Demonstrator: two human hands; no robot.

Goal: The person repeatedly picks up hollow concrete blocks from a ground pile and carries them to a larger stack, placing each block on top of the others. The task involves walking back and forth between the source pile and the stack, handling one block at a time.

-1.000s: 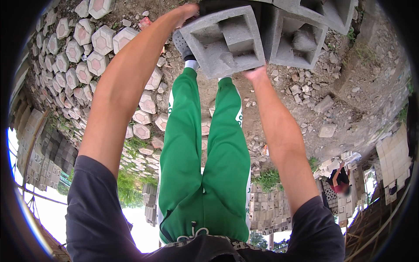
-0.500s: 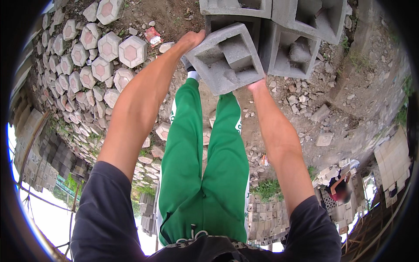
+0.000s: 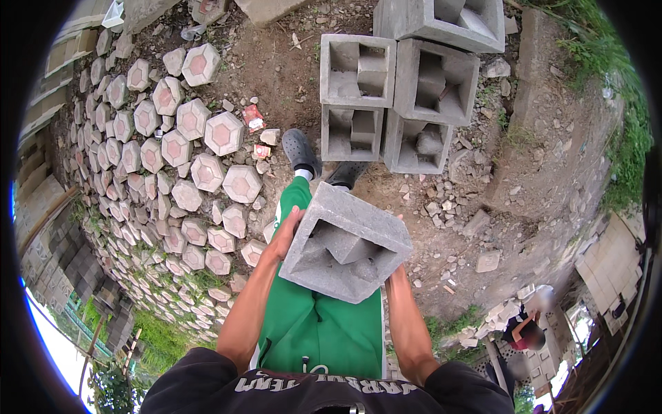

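Note:
A grey hollow concrete block (image 3: pixel 360 215) is held up in front of my thighs, tilted, with its open hollow facing up. My left hand (image 3: pixel 287 232) is closed on its left side. My right hand (image 3: pixel 396 270) grips the opposite side, its fingers mostly hidden by the block. Beyond my feet, several similar concrete blocks (image 3: pixel 405 81) stand close together, some seemingly stacked, with their hollows showing.
Hexagonal pavers (image 3: pixel 223 134) with reddish centres cover the ground on the left. Red litter (image 3: pixel 253 117) and stones lie near my dark clog (image 3: pixel 299 150). Rubble (image 3: pixel 445 207) is scattered to the right. Another person (image 3: pixel 527 337) is at the lower right.
The block has come away from beside the other blocks, toward my body, and has turned in my hands. Both arms have bent and drawn in. The blocks beyond now show more fully.

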